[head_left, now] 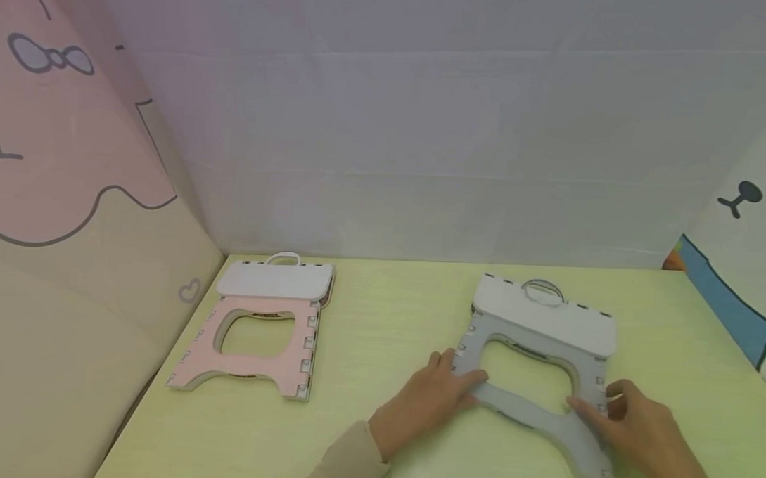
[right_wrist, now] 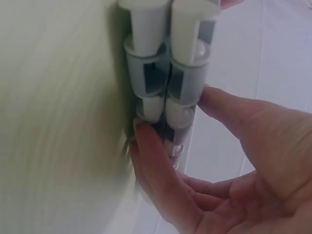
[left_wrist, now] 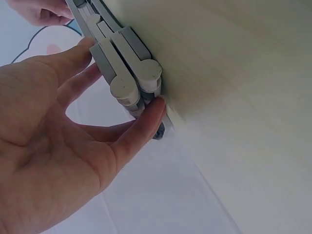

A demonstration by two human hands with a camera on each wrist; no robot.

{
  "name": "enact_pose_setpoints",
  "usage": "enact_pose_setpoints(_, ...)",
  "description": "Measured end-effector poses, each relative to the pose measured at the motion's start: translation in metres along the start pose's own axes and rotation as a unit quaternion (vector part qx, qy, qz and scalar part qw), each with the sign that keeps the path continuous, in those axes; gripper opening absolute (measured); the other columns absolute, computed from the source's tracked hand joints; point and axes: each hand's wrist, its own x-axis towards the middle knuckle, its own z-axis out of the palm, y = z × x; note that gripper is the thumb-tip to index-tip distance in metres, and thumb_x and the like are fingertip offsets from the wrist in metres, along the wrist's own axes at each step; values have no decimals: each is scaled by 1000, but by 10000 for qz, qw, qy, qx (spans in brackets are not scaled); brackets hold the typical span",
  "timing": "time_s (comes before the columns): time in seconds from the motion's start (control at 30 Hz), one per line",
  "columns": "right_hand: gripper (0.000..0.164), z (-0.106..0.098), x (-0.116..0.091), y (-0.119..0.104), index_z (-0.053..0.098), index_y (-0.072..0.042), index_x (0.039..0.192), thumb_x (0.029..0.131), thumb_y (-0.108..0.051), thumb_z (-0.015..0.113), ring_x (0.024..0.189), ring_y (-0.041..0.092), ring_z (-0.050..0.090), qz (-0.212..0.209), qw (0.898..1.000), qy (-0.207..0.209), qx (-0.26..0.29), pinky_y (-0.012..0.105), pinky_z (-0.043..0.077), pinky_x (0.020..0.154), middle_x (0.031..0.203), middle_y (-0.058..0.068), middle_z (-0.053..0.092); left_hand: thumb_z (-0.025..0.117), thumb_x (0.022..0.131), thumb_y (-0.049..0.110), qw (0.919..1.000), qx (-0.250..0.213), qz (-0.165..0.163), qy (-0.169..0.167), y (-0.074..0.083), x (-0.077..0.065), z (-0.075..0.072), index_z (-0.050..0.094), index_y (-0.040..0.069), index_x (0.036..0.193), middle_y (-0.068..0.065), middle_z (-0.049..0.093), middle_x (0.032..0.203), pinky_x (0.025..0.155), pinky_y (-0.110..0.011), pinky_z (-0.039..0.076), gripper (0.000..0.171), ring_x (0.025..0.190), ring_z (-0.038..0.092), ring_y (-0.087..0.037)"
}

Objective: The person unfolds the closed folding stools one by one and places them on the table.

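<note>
A folded grey stool (head_left: 523,406) with a white top panel (head_left: 545,311) and a small loop handle lies tilted on the right of the table. My left hand (head_left: 424,402) grips its left edge, thumb over the grey face. On the opposite edge my right hand (head_left: 642,431) pinches the frame, its thumb on top. In the left wrist view, the left hand (left_wrist: 63,131) has its fingers around the stacked hinged edge (left_wrist: 126,73). The right wrist view has the right hand's fingers (right_wrist: 161,180) against the hinge knuckles (right_wrist: 165,73), close over the tabletop.
A second folded stool (head_left: 252,364), pink with a white top, lies flat at the left of the table (head_left: 380,323). A pale wall (head_left: 456,150) stands behind; cartoon-printed panels flank the table, pink and cream (head_left: 63,150) at left, white and blue (head_left: 742,280) at right.
</note>
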Motion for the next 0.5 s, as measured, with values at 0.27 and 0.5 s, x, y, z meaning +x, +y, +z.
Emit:
enact_pose_setpoints(0.27, 82, 5, -2, -1, 52, 11, 110, 89, -67, 68, 76, 20, 61, 184, 9992, -245, 269, 35, 52, 63, 87, 11, 67, 60, 102, 38, 9996, -150, -20, -234, -9, -3, -4, 63, 29, 138, -13, 57, 115, 64, -18, 46, 37, 88, 49, -15)
enact_pose_setpoints(0.5, 72, 11, -4, 4, 52, 6, 111, 92, -62, 67, 78, 17, 60, 143, 9965, -506, 657, 32, 51, 65, 89, 4, 66, 58, 103, 35, 9989, -344, 53, -304, -17, -7, -12, 63, 28, 139, -18, 58, 125, 72, -24, 55, 37, 97, 55, -20)
